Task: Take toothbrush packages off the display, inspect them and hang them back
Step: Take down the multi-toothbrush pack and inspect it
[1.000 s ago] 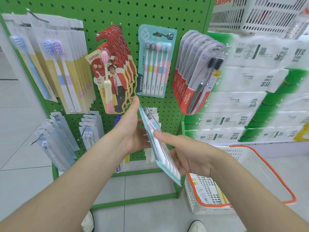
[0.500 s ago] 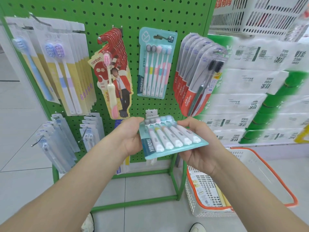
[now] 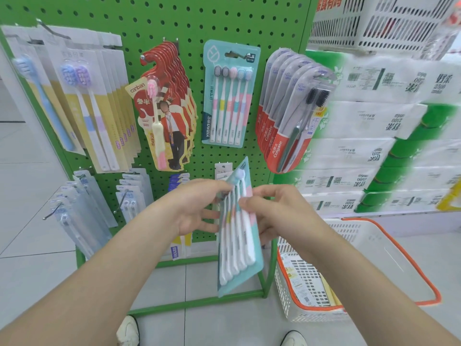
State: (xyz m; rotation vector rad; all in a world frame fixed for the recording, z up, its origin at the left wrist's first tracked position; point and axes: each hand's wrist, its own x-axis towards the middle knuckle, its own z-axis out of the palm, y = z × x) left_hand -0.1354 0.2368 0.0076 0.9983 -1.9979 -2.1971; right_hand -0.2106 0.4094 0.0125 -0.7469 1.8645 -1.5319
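A teal blister package of several white-handled toothbrushes (image 3: 238,248) stands nearly upright between my hands, brush heads up, in front of the green pegboard display (image 3: 154,23). My left hand (image 3: 197,208) holds its left edge near the top, fingers behind it. My right hand (image 3: 272,211) pinches its right edge, thumb on the front. A matching teal package (image 3: 228,96) hangs on a hook above.
Red canban packages (image 3: 167,106) hang to the left, Colgate packages (image 3: 287,108) to the right, pale packages (image 3: 82,101) at far left. A white basket with orange rim (image 3: 374,265) stands on the floor at right. Stacked tissue packs (image 3: 374,136) fill the right shelf.
The package has turned from lying flat and sideways, face up, to standing nearly upright with the brush heads up. Both hands shifted their hold as it turned.
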